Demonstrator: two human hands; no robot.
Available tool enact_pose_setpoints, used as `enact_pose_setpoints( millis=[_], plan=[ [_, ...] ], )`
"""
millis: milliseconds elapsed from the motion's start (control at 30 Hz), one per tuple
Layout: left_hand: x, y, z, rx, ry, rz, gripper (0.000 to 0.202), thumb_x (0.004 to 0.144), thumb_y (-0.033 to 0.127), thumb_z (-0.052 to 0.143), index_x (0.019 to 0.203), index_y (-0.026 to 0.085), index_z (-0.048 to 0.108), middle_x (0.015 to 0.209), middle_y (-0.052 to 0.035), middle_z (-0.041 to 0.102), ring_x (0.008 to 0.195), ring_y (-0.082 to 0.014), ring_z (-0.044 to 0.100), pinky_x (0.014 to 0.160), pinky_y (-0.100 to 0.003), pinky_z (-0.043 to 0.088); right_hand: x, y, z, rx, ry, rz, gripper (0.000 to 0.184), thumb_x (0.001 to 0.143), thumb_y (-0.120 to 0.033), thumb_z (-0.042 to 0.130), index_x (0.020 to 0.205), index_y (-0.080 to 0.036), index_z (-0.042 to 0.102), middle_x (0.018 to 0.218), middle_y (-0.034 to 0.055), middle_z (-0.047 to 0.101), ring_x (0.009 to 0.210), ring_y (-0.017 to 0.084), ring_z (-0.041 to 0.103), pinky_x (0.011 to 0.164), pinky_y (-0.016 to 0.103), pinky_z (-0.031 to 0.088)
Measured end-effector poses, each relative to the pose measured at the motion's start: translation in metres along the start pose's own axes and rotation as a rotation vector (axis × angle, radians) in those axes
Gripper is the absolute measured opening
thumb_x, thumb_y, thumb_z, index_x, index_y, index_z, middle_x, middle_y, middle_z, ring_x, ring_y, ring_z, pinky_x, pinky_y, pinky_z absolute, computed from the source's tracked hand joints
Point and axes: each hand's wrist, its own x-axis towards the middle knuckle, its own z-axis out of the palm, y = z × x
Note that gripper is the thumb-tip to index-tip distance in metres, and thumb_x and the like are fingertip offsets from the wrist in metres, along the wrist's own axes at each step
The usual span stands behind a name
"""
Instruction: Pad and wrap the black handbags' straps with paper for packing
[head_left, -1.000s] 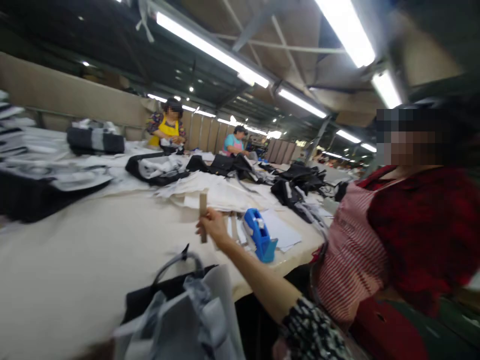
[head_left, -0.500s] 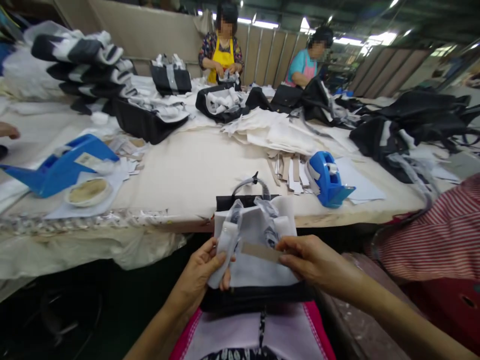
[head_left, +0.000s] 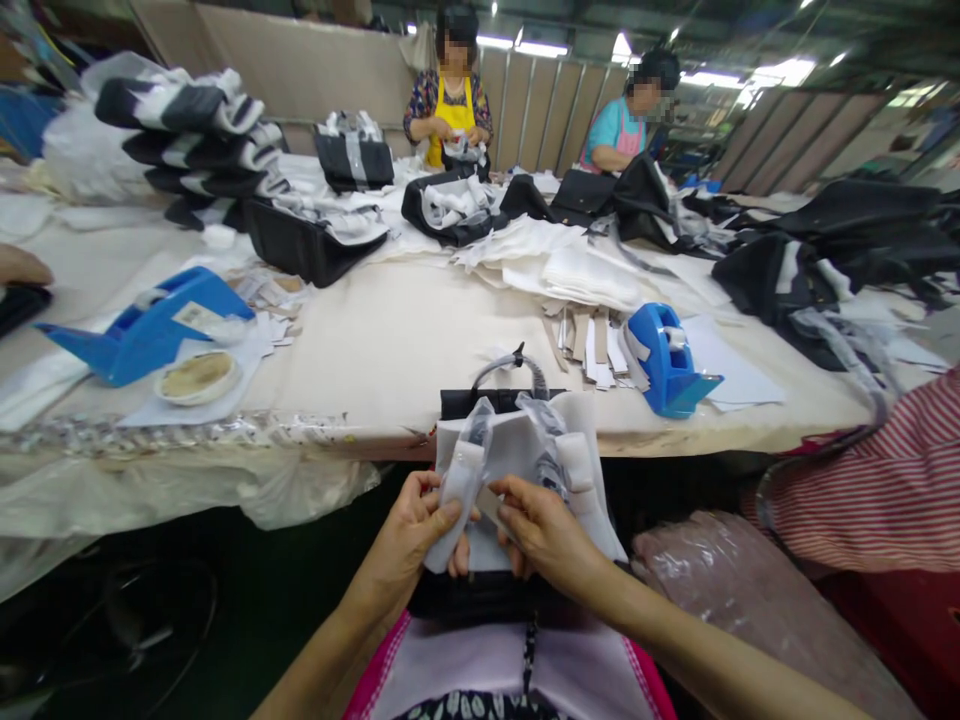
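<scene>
A black handbag (head_left: 487, 595) rests in my lap, stuffed with white non-woven padding (head_left: 517, 450). Its curved handle (head_left: 510, 368) is sleeved in clear plastic and stands at the top. My left hand (head_left: 409, 530) grips a white strap wrapped in clear plastic (head_left: 461, 490) at the bag's left side. My right hand (head_left: 544, 530) pinches a narrow cardboard strip (head_left: 489, 505), mostly hidden by my fingers, close to that strap. A second wrapped strap (head_left: 574, 465) stands on the right.
On the long cream table ahead lie blue tape dispensers (head_left: 664, 360), cardboard strips (head_left: 589, 350), paper sheets and several black bags. Co-workers (head_left: 450, 90) sit at the far side. A person in a striped apron (head_left: 862, 500) is on my right, beside a plastic-covered bundle (head_left: 750, 600).
The view has swung from the right side down to the bag in my lap. My right hand has moved left with the cardboard strip, now close to my left hand and the wrapped strap.
</scene>
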Motion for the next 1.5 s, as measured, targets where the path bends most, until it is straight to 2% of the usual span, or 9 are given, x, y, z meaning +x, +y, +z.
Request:
enact_pose_setpoints(
  millis=[133, 333, 600, 767, 933, 1167, 1300, 1400, 1500],
  plan=[
    [0.001, -0.003, -0.003, -0.008, -0.014, -0.003, 0.046, 0.081, 0.038, 0.073, 0.097, 0.023, 0.032, 0.089, -0.0035, 0.068, 0.042, -0.0127, 0.061, 0.039, -0.022, 0.046, 0.015, 0.009, 0.004, 0.193, 0.006, 0.102, 0.01, 0.087, -0.025, 0.047, 0.093, -0.017, 0.049, 0.066, -0.0028, 0.058, 0.033, 0.007, 0.041, 0.031, 0.018, 0.029],
    [0.001, -0.002, -0.001, -0.001, -0.019, 0.014, 0.044, 0.084, 0.038, 0.069, 0.098, 0.022, 0.031, 0.087, -0.0031, 0.068, 0.043, -0.013, 0.062, 0.04, -0.022, 0.047, 0.03, 0.005, 0.003, 0.192, 0.043, 0.083, 0.021, 0.081, -0.034, 0.056, 0.079, -0.014, 0.059, 0.042, -0.0044, 0.048, 0.034, 0.008, 0.04, 0.037, 0.017, 0.029],
    [0.001, -0.003, -0.004, 0.025, -0.05, 0.027, 0.037, 0.089, 0.035, 0.064, 0.105, 0.021, 0.034, 0.089, -0.0034, 0.067, 0.047, -0.0144, 0.065, 0.043, -0.023, 0.049, 0.037, 0.0, 0.007, 0.374, 0.022, 0.072, 0.024, 0.07, -0.036, 0.066, 0.073, -0.013, 0.061, 0.06, -0.0016, 0.059, 0.037, 0.004, 0.042, 0.04, 0.018, 0.029],
    [0.0, -0.001, -0.006, 0.039, -0.119, 0.002, 0.038, 0.088, 0.036, 0.064, 0.114, 0.018, 0.042, 0.091, -0.0052, 0.067, 0.05, -0.0143, 0.065, 0.045, -0.023, 0.05, 0.036, -0.009, 0.005, 0.28, 0.016, 0.082, 0.018, 0.069, -0.031, 0.063, 0.069, -0.013, 0.062, 0.057, -0.0021, 0.057, 0.035, 0.004, 0.038, 0.036, 0.019, 0.024],
    [-0.003, 0.001, -0.003, 0.101, -0.073, -0.015, 0.04, 0.089, 0.04, 0.063, 0.114, 0.012, 0.049, 0.065, -0.0046, 0.068, 0.049, -0.0153, 0.063, 0.05, -0.022, 0.049, 0.036, -0.017, 0.003, 0.132, 0.058, 0.084, 0.014, 0.073, -0.026, 0.062, 0.068, -0.013, 0.062, 0.054, -0.0018, 0.054, 0.035, 0.006, 0.038, 0.034, 0.019, 0.024],
    [-0.003, -0.004, -0.002, 0.079, -0.005, 0.009, 0.041, 0.087, 0.043, 0.064, 0.106, 0.007, 0.058, 0.058, -0.0061, 0.068, 0.046, -0.0134, 0.058, 0.05, -0.022, 0.046, 0.039, -0.017, 0.004, -0.011, 0.059, -0.012, 0.013, 0.077, -0.021, 0.06, 0.067, -0.014, 0.063, 0.052, -0.0027, 0.051, 0.036, 0.007, 0.039, 0.036, 0.019, 0.028],
    [-0.002, -0.004, 0.001, 0.059, 0.028, 0.001, 0.038, 0.083, 0.043, 0.068, 0.089, 0.006, 0.064, 0.053, -0.007, 0.066, 0.041, -0.0118, 0.055, 0.045, -0.02, 0.043, 0.024, -0.027, -0.003, -0.066, -0.039, -0.016, 0.01, 0.078, -0.019, 0.056, 0.084, -0.013, 0.062, 0.071, 0.0004, 0.061, 0.041, 0.009, 0.047, 0.04, 0.021, 0.035],
    [-0.002, -0.002, 0.003, 0.008, 0.038, -0.008, 0.038, 0.079, 0.044, 0.071, 0.082, 0.007, 0.065, 0.051, -0.0069, 0.066, 0.039, -0.0116, 0.054, 0.044, -0.019, 0.042, 0.0, -0.033, -0.016, -0.2, -0.131, -0.125, 0.041, 0.072, -0.01, 0.06, 0.112, -0.018, 0.056, 0.098, 0.0037, 0.065, 0.072, 0.016, 0.062, 0.065, 0.025, 0.05],
    [-0.002, -0.001, 0.004, -0.013, 0.029, -0.007, 0.038, 0.078, 0.045, 0.072, 0.075, 0.008, 0.065, 0.05, -0.0071, 0.065, 0.038, -0.0107, 0.053, 0.042, -0.019, 0.04, -0.019, -0.033, -0.027, -0.374, -0.187, -0.315, 0.06, 0.07, -0.001, 0.059, 0.126, -0.022, 0.049, 0.112, 0.0054, 0.061, 0.101, 0.02, 0.058, 0.088, 0.03, 0.047]
  ],
)
